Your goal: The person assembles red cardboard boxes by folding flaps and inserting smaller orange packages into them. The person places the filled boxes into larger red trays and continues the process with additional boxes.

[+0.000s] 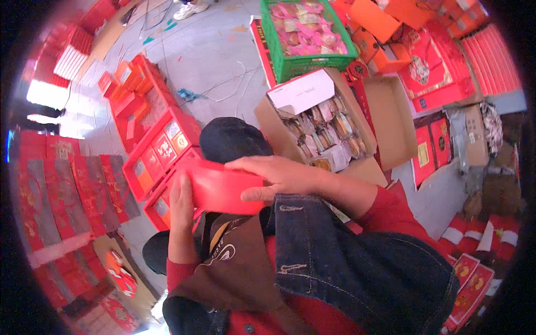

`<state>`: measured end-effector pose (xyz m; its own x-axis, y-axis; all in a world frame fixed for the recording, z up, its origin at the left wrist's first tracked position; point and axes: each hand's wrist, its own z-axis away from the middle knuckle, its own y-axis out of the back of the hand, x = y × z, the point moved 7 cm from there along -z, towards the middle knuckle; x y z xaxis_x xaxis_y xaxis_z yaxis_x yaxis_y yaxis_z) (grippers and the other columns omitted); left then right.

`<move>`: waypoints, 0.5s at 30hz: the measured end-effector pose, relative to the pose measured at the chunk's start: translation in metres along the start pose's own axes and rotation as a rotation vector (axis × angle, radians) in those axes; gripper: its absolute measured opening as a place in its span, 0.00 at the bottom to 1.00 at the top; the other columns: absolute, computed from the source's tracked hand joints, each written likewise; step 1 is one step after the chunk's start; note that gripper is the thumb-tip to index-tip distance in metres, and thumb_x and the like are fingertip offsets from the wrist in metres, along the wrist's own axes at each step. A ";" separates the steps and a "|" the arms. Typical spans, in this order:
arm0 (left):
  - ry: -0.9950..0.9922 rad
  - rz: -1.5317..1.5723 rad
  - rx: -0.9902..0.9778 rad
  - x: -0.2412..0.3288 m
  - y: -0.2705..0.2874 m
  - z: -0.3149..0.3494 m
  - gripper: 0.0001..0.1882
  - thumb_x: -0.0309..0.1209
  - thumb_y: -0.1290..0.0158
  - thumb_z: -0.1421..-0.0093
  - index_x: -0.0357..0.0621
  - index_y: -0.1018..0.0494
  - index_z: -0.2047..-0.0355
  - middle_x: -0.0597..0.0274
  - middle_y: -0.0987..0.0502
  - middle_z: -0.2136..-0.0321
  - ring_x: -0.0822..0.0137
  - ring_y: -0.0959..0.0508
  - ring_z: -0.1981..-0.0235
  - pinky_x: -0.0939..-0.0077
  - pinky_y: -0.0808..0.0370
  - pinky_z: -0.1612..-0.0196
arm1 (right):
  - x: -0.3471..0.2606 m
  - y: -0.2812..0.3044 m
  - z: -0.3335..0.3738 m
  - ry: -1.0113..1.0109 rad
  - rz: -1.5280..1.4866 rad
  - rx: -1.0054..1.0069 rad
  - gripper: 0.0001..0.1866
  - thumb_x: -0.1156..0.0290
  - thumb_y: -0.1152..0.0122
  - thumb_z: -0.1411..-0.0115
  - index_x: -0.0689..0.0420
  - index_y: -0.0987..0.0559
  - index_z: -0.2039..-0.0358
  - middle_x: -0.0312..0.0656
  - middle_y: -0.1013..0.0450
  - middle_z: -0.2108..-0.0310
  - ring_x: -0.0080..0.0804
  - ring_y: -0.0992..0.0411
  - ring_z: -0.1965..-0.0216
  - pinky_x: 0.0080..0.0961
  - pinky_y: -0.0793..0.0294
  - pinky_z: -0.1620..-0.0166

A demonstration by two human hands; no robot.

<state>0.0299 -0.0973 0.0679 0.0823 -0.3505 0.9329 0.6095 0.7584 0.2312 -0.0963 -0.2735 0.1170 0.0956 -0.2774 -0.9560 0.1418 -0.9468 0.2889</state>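
Between my two hands is a red box point(223, 188), held in front of my chest with a smooth side showing. My left hand point(181, 204) presses flat against its left side. My right hand point(273, 177) grips the right end, fingers along the top edge and thumb on the near face. Just beyond it, on the left, lie open red gift boxes point(127, 167) with small red and orange packs inside. To the right stands an open cardboard carton point(272, 124) filled with wrapped packets, a white sheet point(301, 94) lying across its far part.
A green plastic crate point(312, 60) of pink packets stands behind the carton. Orange boxes point(374, 19) and red gift boxes point(441, 72) pile up at far right. Rows of red bags or boxes point(72, 190) line the left. Scraps and strings litter the grey floor point(212, 50).
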 end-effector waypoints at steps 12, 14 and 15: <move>-0.049 0.009 -0.041 -0.031 -0.043 0.021 0.25 0.37 0.61 0.34 0.36 0.47 0.41 0.51 0.37 0.47 0.62 0.35 0.48 0.71 0.39 0.45 | 0.216 0.133 0.080 -0.537 0.098 0.822 0.17 0.63 0.44 0.45 0.62 0.24 0.59 0.46 0.25 0.64 0.37 0.26 0.64 0.30 0.28 0.60; -0.013 0.020 -0.070 -0.025 -0.051 0.022 0.26 0.36 0.61 0.34 0.38 0.51 0.39 0.51 0.40 0.45 0.62 0.37 0.46 0.70 0.41 0.43 | 0.273 0.143 0.098 -0.694 0.309 0.827 0.18 0.65 0.43 0.49 0.67 0.25 0.63 0.51 0.26 0.65 0.46 0.27 0.66 0.34 0.28 0.60; 0.001 0.028 -0.082 -0.024 -0.054 0.024 0.27 0.35 0.61 0.34 0.39 0.52 0.38 0.51 0.41 0.44 0.61 0.38 0.45 0.70 0.42 0.42 | 0.295 0.143 0.104 -0.737 0.605 0.886 0.16 0.67 0.45 0.50 0.68 0.24 0.67 0.53 0.26 0.66 0.50 0.27 0.68 0.36 0.28 0.60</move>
<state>-0.0239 -0.1173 0.0396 0.1006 -0.3307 0.9384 0.6697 0.7200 0.1819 -0.1502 -0.5074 -0.1291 -0.6854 -0.4510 -0.5716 -0.4549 -0.3477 0.8199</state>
